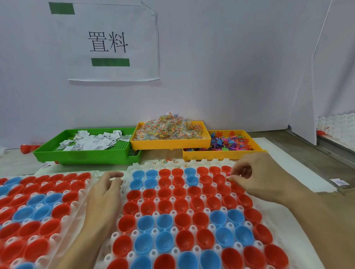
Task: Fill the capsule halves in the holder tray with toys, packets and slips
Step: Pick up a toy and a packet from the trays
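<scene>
A white holder tray (116, 236) in front of me carries several red and blue capsule halves (164, 204), open side up. My right hand (257, 175) hovers over the tray's far right corner and pinches a small pink toy (229, 175) above a red half. My left hand (106, 194) rests on the tray's left edge with its fingers loosely curled, holding nothing. A second holder tray (77, 206) with red and blue halves lies to the left.
Along the wall stand a green tray of white paper slips (87, 145), a yellow tray of clear bead packets (170, 132) and a yellow tray of coloured toys (230, 144). A loose packet (165, 160) lies behind the holder tray. A red capsule half (28, 148) sits far left.
</scene>
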